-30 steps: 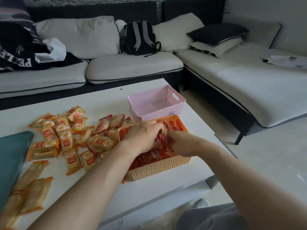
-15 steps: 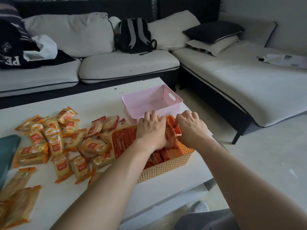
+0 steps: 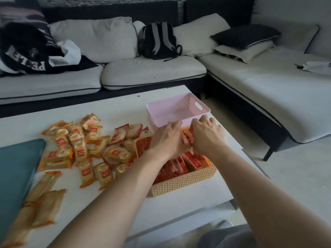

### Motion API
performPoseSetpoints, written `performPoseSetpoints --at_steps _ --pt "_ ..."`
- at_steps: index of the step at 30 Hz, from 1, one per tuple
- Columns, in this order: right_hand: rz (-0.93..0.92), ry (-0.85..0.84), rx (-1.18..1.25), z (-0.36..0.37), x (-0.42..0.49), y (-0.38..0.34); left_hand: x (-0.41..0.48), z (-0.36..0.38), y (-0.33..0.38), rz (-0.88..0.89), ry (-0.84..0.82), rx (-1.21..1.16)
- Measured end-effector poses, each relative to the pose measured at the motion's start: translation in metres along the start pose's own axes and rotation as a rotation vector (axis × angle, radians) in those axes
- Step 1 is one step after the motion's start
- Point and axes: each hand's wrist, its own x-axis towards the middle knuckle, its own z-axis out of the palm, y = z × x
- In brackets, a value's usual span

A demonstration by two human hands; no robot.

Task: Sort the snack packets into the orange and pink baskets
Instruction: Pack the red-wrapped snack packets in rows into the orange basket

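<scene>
Two hands, left hand (image 3: pixel 167 140) and right hand (image 3: pixel 207 136), fingers clamped round glossy red packets (image 3: pixel 187 139) over the far end of the orange basket (image 3: pixel 184 182), by the pink basket (image 3: pixel 176 111); yellow-orange packets (image 3: pixel 80 149) litter the surface (image 3: pixel 179 206).

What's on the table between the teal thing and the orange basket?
In the head view, a loose pile of yellow-orange snack packets covers the table between the teal object and the orange basket.
</scene>
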Motion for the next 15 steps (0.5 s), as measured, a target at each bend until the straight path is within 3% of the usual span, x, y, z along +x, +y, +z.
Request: performPoseSetpoints --at_steps 4,8,12,15 --pt "-0.125 0.049 0.287 -0.015 -0.008 -0.058 -0.053 -0.042 -0.060 -0.059 0.117 -0.079" --pt "-0.289 -0.083 0.508 -0.014 -0.025 -0.129 -0.114 -0.067 -0.142 -0.270 0.169 -0.039" --pt "-0.454 -0.279 0.389 0.010 -0.035 -0.185 -0.160 -0.061 -0.195 -0.412 0.124 -0.042" --pt "-0.476 -0.401 0.141 0.034 -0.045 -0.215 -0.173 -0.060 -0.207 -0.451 -0.084 -0.009"
